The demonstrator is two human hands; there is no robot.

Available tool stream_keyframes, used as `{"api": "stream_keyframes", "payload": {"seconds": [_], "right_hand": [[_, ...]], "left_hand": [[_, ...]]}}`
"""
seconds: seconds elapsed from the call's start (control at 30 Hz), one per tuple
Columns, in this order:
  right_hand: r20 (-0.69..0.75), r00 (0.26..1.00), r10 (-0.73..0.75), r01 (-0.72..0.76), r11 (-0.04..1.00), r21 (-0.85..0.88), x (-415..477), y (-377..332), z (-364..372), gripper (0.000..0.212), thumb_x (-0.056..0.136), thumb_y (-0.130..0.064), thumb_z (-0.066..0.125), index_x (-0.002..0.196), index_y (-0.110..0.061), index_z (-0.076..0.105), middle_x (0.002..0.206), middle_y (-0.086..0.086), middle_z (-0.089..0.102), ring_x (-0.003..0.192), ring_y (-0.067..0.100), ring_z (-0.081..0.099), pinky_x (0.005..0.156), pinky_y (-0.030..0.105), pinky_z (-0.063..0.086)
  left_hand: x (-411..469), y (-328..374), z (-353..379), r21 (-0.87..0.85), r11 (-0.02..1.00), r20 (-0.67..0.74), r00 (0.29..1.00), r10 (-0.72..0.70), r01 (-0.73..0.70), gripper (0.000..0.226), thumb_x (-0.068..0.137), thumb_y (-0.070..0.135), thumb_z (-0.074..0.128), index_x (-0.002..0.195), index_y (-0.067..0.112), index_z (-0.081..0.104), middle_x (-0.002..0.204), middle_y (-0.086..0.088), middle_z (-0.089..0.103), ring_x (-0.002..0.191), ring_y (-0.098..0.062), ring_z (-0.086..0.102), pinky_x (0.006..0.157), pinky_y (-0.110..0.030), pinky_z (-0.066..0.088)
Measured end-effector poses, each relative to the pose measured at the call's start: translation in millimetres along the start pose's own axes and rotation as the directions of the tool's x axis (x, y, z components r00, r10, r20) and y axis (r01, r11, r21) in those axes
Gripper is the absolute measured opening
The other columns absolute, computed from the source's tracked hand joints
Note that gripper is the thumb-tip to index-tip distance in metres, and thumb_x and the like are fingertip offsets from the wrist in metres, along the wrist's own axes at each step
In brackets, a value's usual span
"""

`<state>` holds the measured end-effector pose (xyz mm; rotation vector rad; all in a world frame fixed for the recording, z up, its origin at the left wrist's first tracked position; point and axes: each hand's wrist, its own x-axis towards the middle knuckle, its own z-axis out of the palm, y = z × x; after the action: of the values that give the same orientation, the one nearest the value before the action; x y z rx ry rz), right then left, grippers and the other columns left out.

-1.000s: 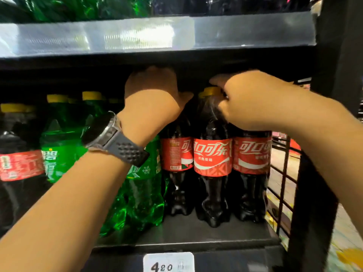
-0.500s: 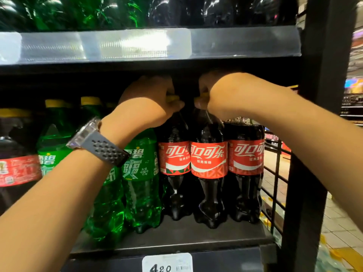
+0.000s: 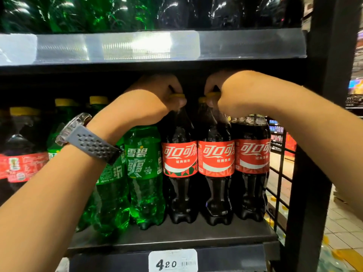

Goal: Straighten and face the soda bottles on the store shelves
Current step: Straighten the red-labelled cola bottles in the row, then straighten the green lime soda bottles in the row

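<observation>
Two hands reach into a store shelf [image 3: 176,239] of soda. The left hand [image 3: 155,99], with a wristwatch [image 3: 78,130] on its wrist, curls round the yellow cap of the left cola bottle [image 3: 179,160], directly above the price tag [image 3: 172,263]. The right hand [image 3: 225,91] grips the cap of the middle cola bottle [image 3: 216,160], above and just right of the tag. A second ago the left cola bottle showed its label side-on; now the red label faces fully forward and the bottle stands level with its neighbours. With the right cola bottle [image 3: 252,154], all three fronts match, so this group looks faced. Up and left of the tag, green bottles [image 3: 143,163] stand unevenly, partly hidden behind the left arm. The upper shelf [image 3: 245,46] hangs low over the caps, leaving the hands little room. A wire side panel [image 3: 279,173] closes the end far right of the tag.
</observation>
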<state>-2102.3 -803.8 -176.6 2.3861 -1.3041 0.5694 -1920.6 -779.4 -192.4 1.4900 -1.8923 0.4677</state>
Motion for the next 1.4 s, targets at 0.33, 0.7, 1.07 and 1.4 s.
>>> {"api": "stream_keyframes", "payload": {"seconds": [0.33, 0.7, 1.07, 1.4], "right_hand": [[-0.006, 1.000, 0.018, -0.018, 0.998, -0.057, 7, 1, 4, 0.027, 0.096, -0.027, 0.052, 0.118, -0.012, 0.057, 0.101, 0.010, 0.062, 0.076, 0.024, 0.052, 0.051, 0.025, 0.035], [-0.363, 0.912, -0.191, 0.231, 0.970, 0.071, -22, -41, 8, 0.049, 0.092, -0.050, 0.043, 0.135, -0.026, 0.047, 0.117, 0.013, 0.062, 0.109, 0.036, 0.055, 0.085, 0.044, 0.050], [-0.267, 0.950, -0.161, 0.219, 0.954, 0.203, 36, -100, 25, 0.039, 0.089, -0.056, 0.048, 0.121, -0.033, 0.054, 0.127, 0.002, 0.057, 0.109, 0.024, 0.053, 0.081, 0.030, 0.039], [-0.265, 0.955, -0.133, 0.204, 0.943, 0.264, 54, -102, 32, 0.034, 0.082, -0.051, 0.064, 0.108, -0.030, 0.061, 0.111, 0.002, 0.063, 0.086, 0.020, 0.051, 0.072, 0.026, 0.037]], "left_hand": [[0, -1, 0, 0.072, 0.997, -0.034, 0.999, -0.002, 0.004, 0.022, 0.087, 0.042, 0.062, 0.102, 0.026, 0.061, 0.096, 0.003, 0.067, 0.088, -0.019, 0.062, 0.077, -0.031, 0.048], [-60, -38, -43, 0.498, 0.864, -0.274, 0.932, 0.238, -0.075, 0.036, 0.098, 0.039, 0.041, 0.133, 0.032, 0.048, 0.110, -0.011, 0.068, 0.098, -0.038, 0.060, 0.069, -0.038, 0.041], [-80, -87, -77, 0.268, 0.963, -0.145, 0.989, 0.006, 0.034, 0.033, 0.093, 0.027, 0.050, 0.124, 0.027, 0.062, 0.116, 0.001, 0.069, 0.108, -0.020, 0.060, 0.079, -0.017, 0.036], [-75, -96, -69, 0.136, 0.988, -0.186, 0.982, -0.043, 0.069, 0.026, 0.086, 0.043, 0.063, 0.108, 0.030, 0.066, 0.093, 0.008, 0.068, 0.087, -0.012, 0.061, 0.072, -0.018, 0.039]]}}
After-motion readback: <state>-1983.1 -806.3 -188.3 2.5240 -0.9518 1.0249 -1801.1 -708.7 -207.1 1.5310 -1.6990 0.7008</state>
